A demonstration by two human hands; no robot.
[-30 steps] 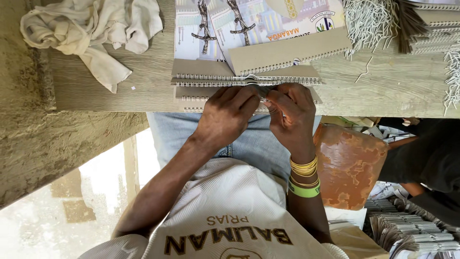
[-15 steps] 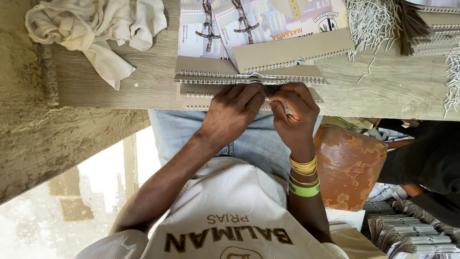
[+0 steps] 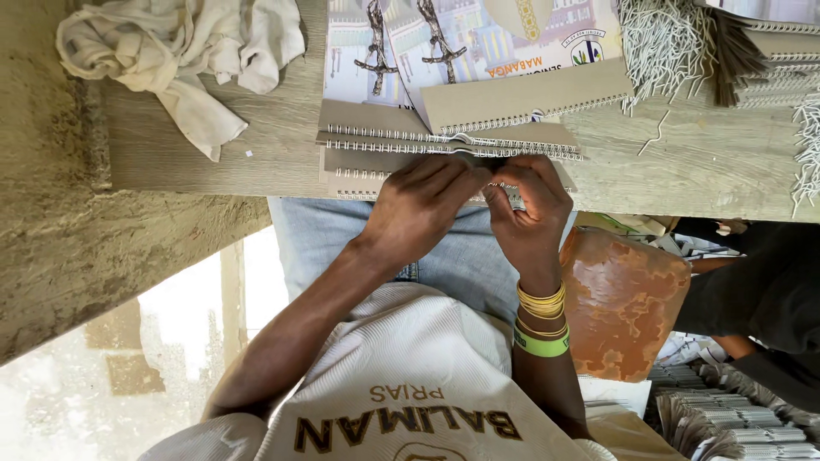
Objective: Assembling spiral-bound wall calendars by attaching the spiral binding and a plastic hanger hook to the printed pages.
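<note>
Under my fingers (image 3: pixel 461 175): matt grey card notebooks (image 3: pixel 444 141) bound with shiny wire coils. Beyond my fingertips: glossy printed paper covers (image 3: pixel 478 43). The table (image 3: pixel 282 128) beneath is matt grained wood. Far off to one side: soft crumpled cloth (image 3: pixel 179 51).

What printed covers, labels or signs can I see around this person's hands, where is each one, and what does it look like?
Printed booklet covers: on the wooden table beyond the hands, flat sheets in pale blue, yellow and white with a round emblem.
Plain grey-brown notebook covers: stacked by the left hand and right hand, wire-bound, unprinted.
Shirt lettering: on the person's white shirt, gold-brown block letters.
</note>
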